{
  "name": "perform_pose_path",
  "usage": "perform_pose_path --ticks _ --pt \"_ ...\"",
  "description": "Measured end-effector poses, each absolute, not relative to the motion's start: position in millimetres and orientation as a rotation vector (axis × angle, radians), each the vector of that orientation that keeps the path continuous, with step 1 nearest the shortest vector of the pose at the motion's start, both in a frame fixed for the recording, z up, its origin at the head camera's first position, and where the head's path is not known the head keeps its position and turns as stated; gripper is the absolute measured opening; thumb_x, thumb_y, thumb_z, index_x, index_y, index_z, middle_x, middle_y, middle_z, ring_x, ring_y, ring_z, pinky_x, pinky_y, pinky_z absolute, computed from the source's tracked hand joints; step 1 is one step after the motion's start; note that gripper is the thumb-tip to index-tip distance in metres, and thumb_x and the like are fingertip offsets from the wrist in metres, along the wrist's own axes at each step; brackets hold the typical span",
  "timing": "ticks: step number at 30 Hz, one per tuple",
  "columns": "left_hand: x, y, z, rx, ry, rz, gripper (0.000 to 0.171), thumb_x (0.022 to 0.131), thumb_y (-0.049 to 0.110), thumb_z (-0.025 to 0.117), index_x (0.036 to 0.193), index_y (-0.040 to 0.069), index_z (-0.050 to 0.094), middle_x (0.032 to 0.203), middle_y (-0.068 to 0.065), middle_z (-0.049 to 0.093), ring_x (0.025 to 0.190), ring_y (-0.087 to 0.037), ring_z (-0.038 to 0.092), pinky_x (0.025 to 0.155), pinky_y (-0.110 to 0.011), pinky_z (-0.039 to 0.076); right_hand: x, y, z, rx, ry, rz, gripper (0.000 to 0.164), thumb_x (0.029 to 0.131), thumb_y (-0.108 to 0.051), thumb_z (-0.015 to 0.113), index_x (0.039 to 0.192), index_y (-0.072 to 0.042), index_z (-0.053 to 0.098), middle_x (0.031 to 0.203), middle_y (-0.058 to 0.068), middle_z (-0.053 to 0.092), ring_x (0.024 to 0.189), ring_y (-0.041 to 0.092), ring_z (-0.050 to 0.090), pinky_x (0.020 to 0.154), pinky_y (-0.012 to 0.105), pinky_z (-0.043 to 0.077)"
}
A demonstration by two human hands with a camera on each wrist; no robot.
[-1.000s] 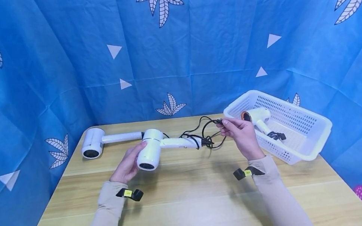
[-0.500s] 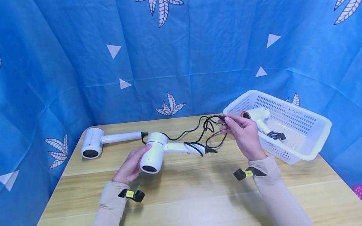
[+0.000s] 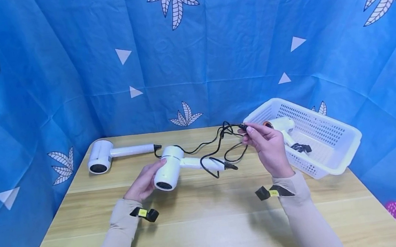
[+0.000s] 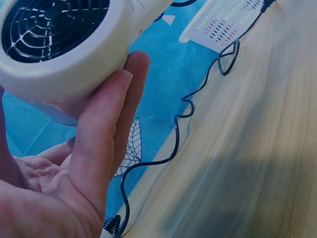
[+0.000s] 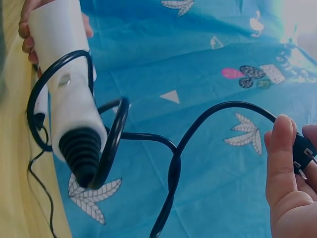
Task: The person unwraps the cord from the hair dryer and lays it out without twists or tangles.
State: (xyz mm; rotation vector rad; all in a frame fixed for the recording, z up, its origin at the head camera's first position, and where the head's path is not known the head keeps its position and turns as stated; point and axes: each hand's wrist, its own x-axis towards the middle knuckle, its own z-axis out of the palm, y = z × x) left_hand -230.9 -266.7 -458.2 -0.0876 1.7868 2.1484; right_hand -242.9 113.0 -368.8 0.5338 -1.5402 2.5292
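Note:
My left hand (image 3: 146, 182) grips a white hair dryer (image 3: 170, 173) by its barrel, above the table. In the left wrist view the fingers (image 4: 99, 144) and thumb side wrap the dryer near its round black grille (image 4: 54, 25). The dryer's handle points right, with a black cord (image 5: 233, 104) looping loosely around it from the ribbed sleeve (image 5: 81, 153) at its end. My right hand (image 3: 269, 149) pinches the cord's plug (image 5: 303, 151), its metal prongs showing in the right wrist view. Between the hands the cord hangs in a twisted loop.
A second white hair dryer (image 3: 101, 156) lies at the table's back left, its thin cord (image 4: 177, 134) running rightward along the back. At the right stands a white perforated basket (image 3: 351, 148) holding another dryer (image 3: 282, 124) with a bundled cord. A blue curtain (image 3: 175, 60) hangs behind.
The cord around the held dryer's handle has loosened from a tight bunch into wider loops. The left hand and dryer moved slightly right and nearer; the right hand with the plug shifted slightly right.

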Motion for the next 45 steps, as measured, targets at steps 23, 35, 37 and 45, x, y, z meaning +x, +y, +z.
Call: perform_pose_path --ticks 23,35,37,45 --pt "-231.8 -266.6 -457.0 -0.166 1.779 2.216 0.031 0.107 0.037 0.056 0.119 0.009 0.06 0.096 0.005 0.074 0.084 -0.008 0.074 0.071 -0.021 0.062 -217.3 111.6 -347.8 0.747 -1.538 2.505 0.021 0.101 0.0 0.061 0.118 -0.001 0.074 0.1 0.011 0.08 0.08 0.013 0.072 0.072 0.023 0.062" --pt "-231.2 -270.3 -455.6 -0.211 1.775 2.258 0.03 0.106 0.04 0.058 0.115 0.012 0.061 0.095 0.005 0.074 0.083 -0.008 0.074 0.068 -0.02 0.061 -210.4 113.0 -345.0 0.78 -1.75 2.38 0.021 0.1 0.004 0.06 0.112 -0.003 0.077 0.096 0.011 0.081 0.07 0.011 0.071 0.066 0.024 0.062" --pt "-231.4 -270.8 -454.9 -0.218 1.776 2.255 0.033 0.106 0.04 0.057 0.118 0.01 0.058 0.096 0.005 0.074 0.084 -0.008 0.074 0.068 -0.019 0.061 -209.6 113.6 -344.9 0.809 -1.785 2.351 0.021 0.1 0.004 0.06 0.112 0.0 0.076 0.096 0.011 0.081 0.069 0.011 0.071 0.065 0.024 0.062" --pt "-232.2 -271.6 -452.7 -0.266 1.77 2.271 0.042 0.105 0.042 0.059 0.125 0.006 0.053 0.095 0.005 0.073 0.083 -0.007 0.073 0.066 -0.019 0.06 -210.1 115.2 -345.1 0.827 -1.94 2.253 0.02 0.1 0.002 0.061 0.114 0.011 0.071 0.093 0.007 0.081 0.068 0.011 0.07 0.064 0.028 0.062"
